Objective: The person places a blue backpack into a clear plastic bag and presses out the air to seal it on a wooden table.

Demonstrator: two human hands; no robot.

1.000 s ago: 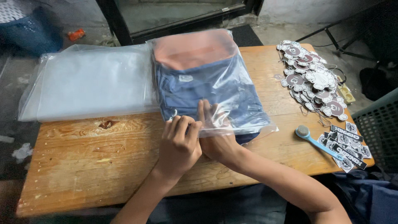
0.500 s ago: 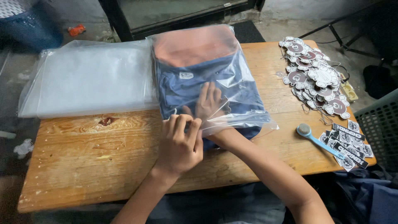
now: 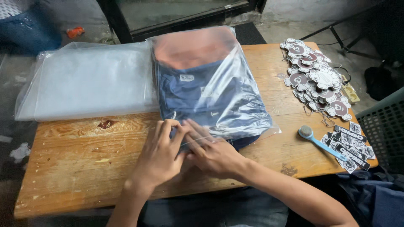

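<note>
A clear plastic bag holding a folded navy garment lies on the wooden table, its long axis running from the near edge away toward the far edge. The open mouth faces the person, and the closed end, where a reddish-orange panel shows through the plastic, points away.

Both hands meet at the bag's near edge. The left hand lies with fingers bent, its fingertips pinching the plastic lip. The right hand rests flat beside it, fingers pressed on the same edge, the two hands touching.

Half a second ago the right hand lay farther up, spread on top of the bagged garment; now it has drawn back to the mouth, next to the left hand.

A stack of empty clear bags lies just left of the packed one. At the right sit a pile of round hang tags, a blue-handled brush and dark stickers.

How the lip is folded under the fingers is hard to make out, and glare hides much of the garment. The forearms are cut off at the lower edge.
</note>
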